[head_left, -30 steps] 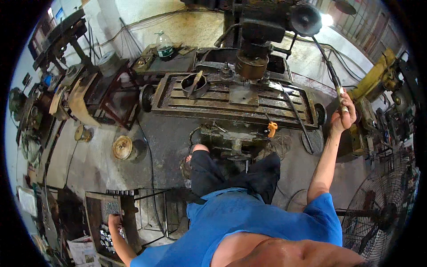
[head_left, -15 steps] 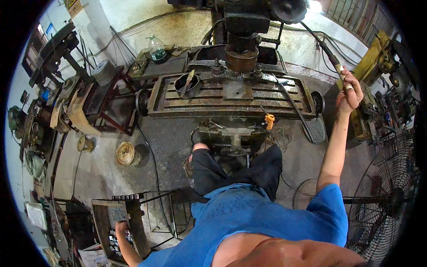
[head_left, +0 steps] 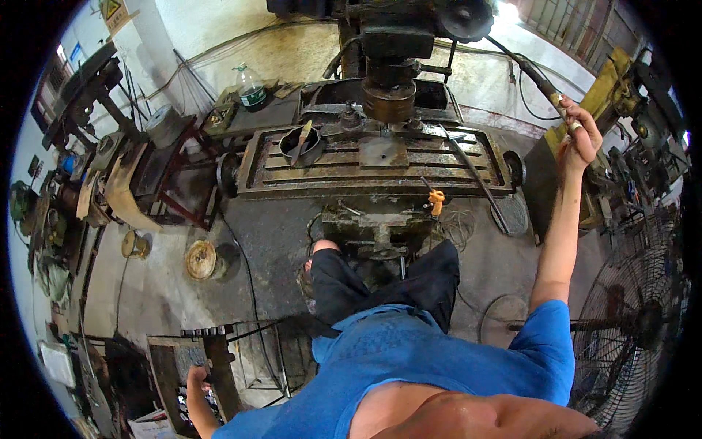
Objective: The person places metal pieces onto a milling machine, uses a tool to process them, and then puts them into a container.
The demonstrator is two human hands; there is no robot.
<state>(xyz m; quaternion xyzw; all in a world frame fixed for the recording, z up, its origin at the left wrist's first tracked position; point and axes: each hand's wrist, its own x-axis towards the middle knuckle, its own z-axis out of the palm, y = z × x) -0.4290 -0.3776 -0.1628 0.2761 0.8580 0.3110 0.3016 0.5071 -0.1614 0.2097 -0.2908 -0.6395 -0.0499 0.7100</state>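
My right hand [head_left: 580,143] is raised at the right, fingers wrapped round the end of a long lever [head_left: 528,69] that slopes up to a dark machine head [head_left: 398,33]. Under that head, a round spindle [head_left: 387,99] stands above a flat metal plate [head_left: 384,154] on the slotted machine table [head_left: 292,181]. Low on the left, my left hand [head_left: 197,375] reaches into a wooden box [head_left: 228,377] with small shiny metal parts [head_left: 208,397] and a grey heap of fine bits [head_left: 191,358]. Its fingers are too small and hidden to read.
A black pot [head_left: 308,152] with a brush and a long bar [head_left: 475,175] rest on the table. An orange air gun [head_left: 436,203] hangs at its front. A bucket [head_left: 203,260] stands on the floor at left, a large fan [head_left: 621,322] at right, a clear bottle [head_left: 251,91] behind.
The camera view has shifted slightly. My right hand still holds the lever, at a slightly different angle. My left hand stays in the box.
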